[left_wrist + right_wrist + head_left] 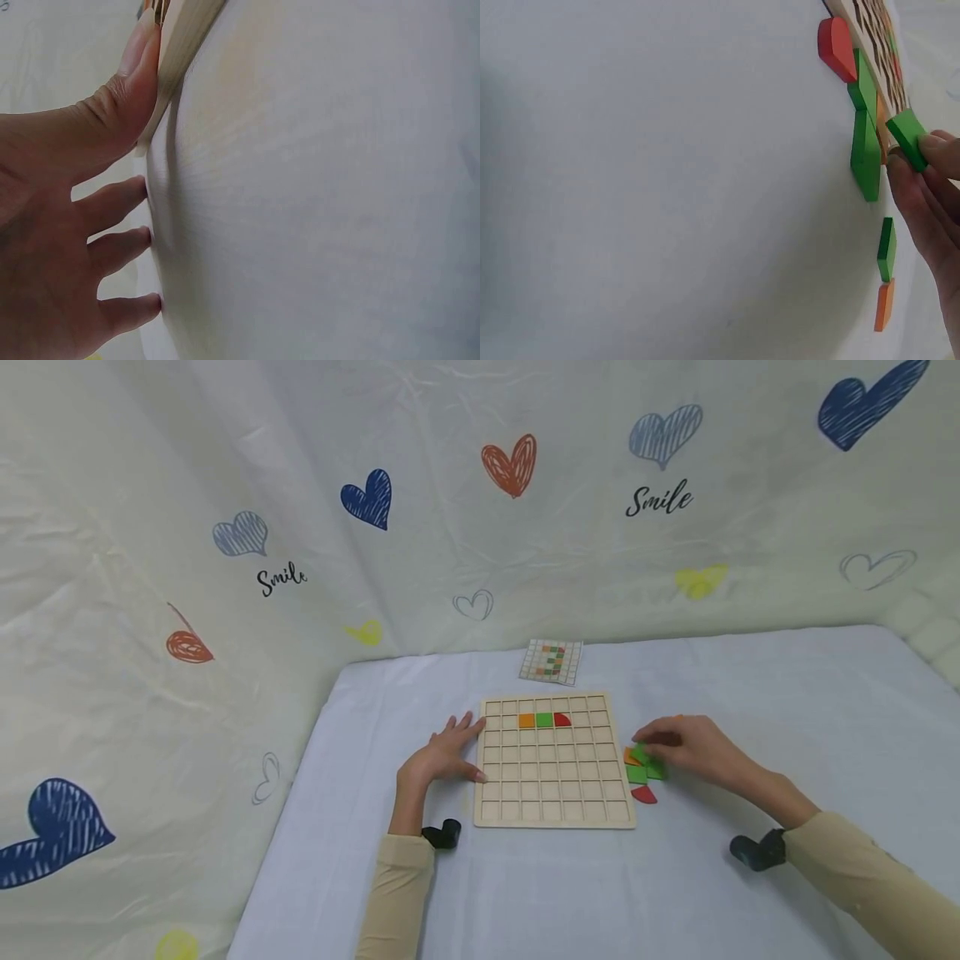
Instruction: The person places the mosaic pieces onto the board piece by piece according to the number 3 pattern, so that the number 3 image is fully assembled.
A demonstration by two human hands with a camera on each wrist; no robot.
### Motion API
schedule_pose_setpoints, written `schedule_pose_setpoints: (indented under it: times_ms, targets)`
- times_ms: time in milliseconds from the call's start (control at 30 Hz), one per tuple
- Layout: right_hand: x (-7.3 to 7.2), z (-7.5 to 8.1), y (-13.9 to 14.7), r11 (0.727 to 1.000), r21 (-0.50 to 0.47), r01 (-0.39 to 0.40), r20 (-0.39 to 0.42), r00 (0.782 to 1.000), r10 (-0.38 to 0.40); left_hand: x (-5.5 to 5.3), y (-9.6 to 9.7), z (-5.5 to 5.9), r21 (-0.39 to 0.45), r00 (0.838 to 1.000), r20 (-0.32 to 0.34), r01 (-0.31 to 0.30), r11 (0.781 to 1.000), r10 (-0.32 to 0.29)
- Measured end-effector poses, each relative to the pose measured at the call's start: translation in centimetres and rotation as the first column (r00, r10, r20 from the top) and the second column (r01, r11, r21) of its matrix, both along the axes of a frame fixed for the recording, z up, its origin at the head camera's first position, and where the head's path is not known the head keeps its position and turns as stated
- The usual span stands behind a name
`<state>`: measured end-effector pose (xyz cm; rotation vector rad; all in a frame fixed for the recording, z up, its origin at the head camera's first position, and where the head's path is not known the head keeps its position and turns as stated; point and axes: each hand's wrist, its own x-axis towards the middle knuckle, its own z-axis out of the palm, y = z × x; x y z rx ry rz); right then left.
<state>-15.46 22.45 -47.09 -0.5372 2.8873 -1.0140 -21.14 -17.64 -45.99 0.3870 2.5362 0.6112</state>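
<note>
My left hand (442, 756) has its fingers spread at the left edge of a square wooden grid board (529, 789); in the left wrist view the thumb (139, 67) presses against the board's side. One row of the board holds an orange square tile (527, 721), a green square tile (544, 720) and a red quarter-circle tile (562, 720). Right of the board, my right hand (697, 747) pinches a green square tile (906, 138) between thumb and fingers, raised above the loose tiles. Below it lie green tiles (866, 157), and a red quarter-circle tile (837, 49) lies near the board.
A small pattern card (551, 662) with a printed coloured grid lies behind the board. The table has a white cloth (555, 893). Another green tile (886, 249) and an orange tile (884, 304) lie under the right hand. A printed curtain (435, 435) hangs behind.
</note>
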Motion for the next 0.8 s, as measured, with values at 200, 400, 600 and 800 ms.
schedule_pose_setpoints:
  times_ms: [200,400,600,800]
  targets:
    - [-0.7,0.0,-1.0,0.998,-0.047,0.048,0.123,0.991,-0.042,0.0,0.0,-0.1,-0.002,1.000,0.001,-0.009,1.000,0.009]
    - [-1.2,-0.1,-2.0,0.996,-0.076,0.050,0.163,0.986,-0.037,0.0,0.0,0.0,0.005,1.000,0.001,-0.004,1.000,0.004]
    - [-2.0,-0.1,-3.1,0.996,-0.072,0.057,0.173,0.984,-0.044,0.0,0.0,0.1,0.004,1.000,0.006,-0.005,1.000,0.005]
    - [-2.6,-0.1,-4.0,0.995,-0.079,0.059,0.164,0.985,-0.045,0.0,0.0,0.0,0.003,1.000,0.003,-0.007,1.000,0.007]
